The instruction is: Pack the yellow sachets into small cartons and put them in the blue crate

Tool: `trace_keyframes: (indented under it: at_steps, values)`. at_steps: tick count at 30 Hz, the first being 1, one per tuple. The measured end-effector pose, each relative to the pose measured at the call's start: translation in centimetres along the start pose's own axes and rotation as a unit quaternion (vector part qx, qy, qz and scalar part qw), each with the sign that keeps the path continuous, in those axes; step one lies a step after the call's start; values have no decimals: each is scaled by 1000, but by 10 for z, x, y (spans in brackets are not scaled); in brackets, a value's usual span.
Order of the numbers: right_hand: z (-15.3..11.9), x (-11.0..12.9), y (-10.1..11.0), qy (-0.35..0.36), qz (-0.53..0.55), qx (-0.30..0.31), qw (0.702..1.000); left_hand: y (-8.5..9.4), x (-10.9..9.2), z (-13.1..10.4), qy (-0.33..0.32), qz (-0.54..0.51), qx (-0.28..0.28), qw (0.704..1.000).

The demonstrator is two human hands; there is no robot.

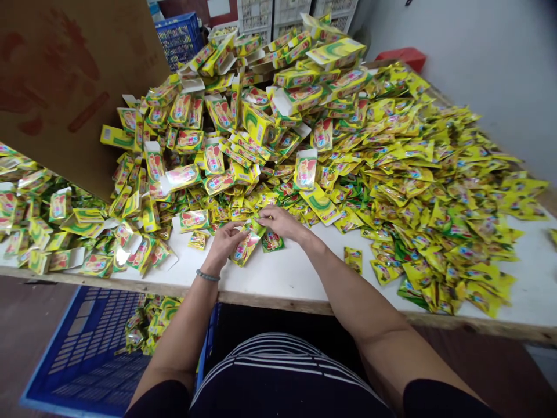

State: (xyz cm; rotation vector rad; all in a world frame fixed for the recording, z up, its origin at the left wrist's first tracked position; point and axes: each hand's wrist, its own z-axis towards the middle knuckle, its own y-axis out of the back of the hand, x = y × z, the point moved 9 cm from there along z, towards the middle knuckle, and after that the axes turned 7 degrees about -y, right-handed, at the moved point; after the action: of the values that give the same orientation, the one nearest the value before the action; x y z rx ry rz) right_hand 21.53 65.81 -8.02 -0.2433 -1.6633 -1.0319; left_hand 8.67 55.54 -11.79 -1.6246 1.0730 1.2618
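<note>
A small yellow and green box is held just above the white table, near its front edge. My left hand grips the left side of this box, thumb on its face. At its upper right end, my right hand has its fingers closed together by the green flap; part of what they pinch is hidden. A green packet lies beneath my right hand. Left of the held box are a small yellow packet and another box lying flat.
Heaped boxes cover the table's back and left, and yellow packets its right. A large cardboard carton leans at the left. Below the front edge stands a blue crate holding packets. Another blue crate is behind.
</note>
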Motion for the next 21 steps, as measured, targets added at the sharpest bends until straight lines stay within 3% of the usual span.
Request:
trace_keyframes:
  at_steps: [5, 10, 12, 16, 18, 21]
  values:
    - [1, -2, 4, 31, 15, 19, 999, -8, -5, -3, 2, -17, 22, 1000]
    - [3, -4, -10, 33, -25, 13, 999, -7, -3, -3, 5, -16, 26, 1000]
    - [6, -4, -5, 24, -45, -38, 998, -4, -1, -2, 5, -21, 12, 1000]
    - [4, -5, 28, 2, -141, -225, 964, 0, 1, 1, -2, -11, -4, 1000]
    - [5, -10, 30, -11, -216, -239, 947, 0, -1, 2, -11, 2, -10, 1000]
    - [7, -18, 19, -18, -289, -194, 937, 4, -2, 2, -13, 10, -32, 999]
